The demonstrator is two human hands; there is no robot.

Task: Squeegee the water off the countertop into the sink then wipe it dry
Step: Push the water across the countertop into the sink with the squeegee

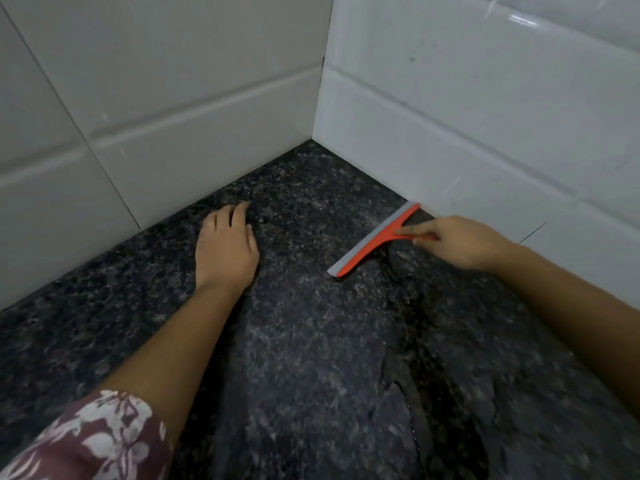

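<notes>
An orange squeegee with a grey rubber blade lies blade-down on the dark speckled granite countertop, close to the right tiled wall. My right hand grips its short handle, index finger stretched along it. My left hand rests flat on the stone to the left, fingers apart, holding nothing. A sheet of water covers the middle of the counter, with a ragged edge running down its right side. No sink is in view.
White tiled walls meet in a corner at the back of the counter and close it on the left and right. A floral sleeve covers my left upper arm at the lower left.
</notes>
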